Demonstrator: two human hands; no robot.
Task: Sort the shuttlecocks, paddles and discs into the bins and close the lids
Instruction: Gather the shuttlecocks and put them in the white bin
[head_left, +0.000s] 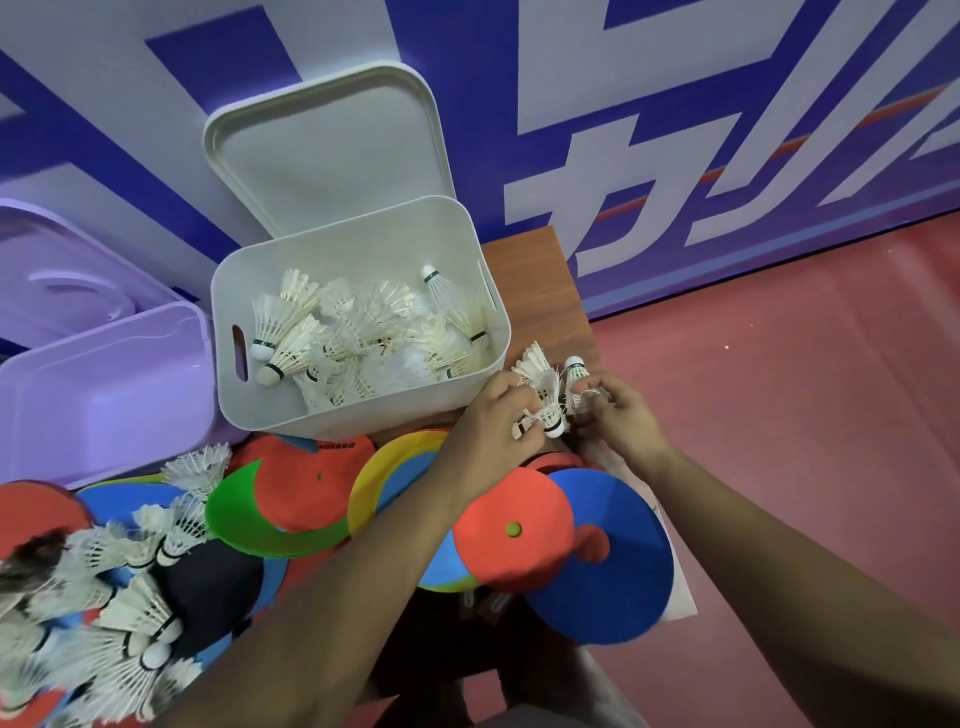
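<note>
A white bin (262, 291) holds several white shuttlecocks (291, 338); its lid (332, 145) leans open against the wall behind. Just right of the bin's front corner, my left hand (493, 421) grips a few shuttlecocks (543, 387), and my right hand (621, 415) pinches another shuttlecock (575, 371). Both hands hover over the table edge. Coloured discs lie below them: a blue disc (618, 571), an orange disc (514, 530), a green disc (234, 514). More shuttlecocks (124, 613) are piled at lower left on a dark paddle (208, 582).
A purple bin (104, 384) stands left of the white one, with its purple lid (62, 270) propped open behind. The wooden table (535, 296) ends at the right, where the red floor (779, 415) begins. A blue and white wall banner (675, 130) runs behind.
</note>
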